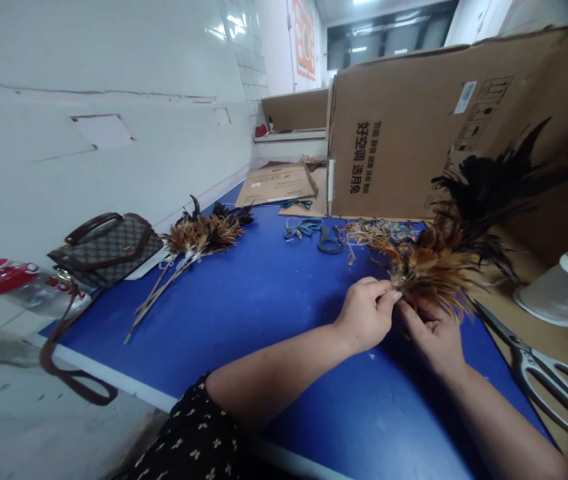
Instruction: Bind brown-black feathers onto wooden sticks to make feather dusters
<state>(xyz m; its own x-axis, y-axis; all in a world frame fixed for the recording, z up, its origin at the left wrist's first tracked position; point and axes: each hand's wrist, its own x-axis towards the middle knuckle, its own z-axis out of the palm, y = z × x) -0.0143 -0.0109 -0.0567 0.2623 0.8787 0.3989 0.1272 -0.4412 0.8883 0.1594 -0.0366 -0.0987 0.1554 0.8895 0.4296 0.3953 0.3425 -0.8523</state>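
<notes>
Feather bundle (439, 267), brown and black, 1: right of centre, held over the blue desk (244, 300). Left hand (367, 313): grip pinched on the bundle's base. Right hand (434, 337): grip closed at the same base, fingers partly hidden under the feathers. Metal scissors (527, 353), 1 pair: lower right, near the white spool (561, 290). Stick-mounted feathers (204, 233): left of centre, lying on the desk beside 1 patterned handbag (109, 250). Cardboard box (409, 133), printed, 1: upper right, upright.
</notes>
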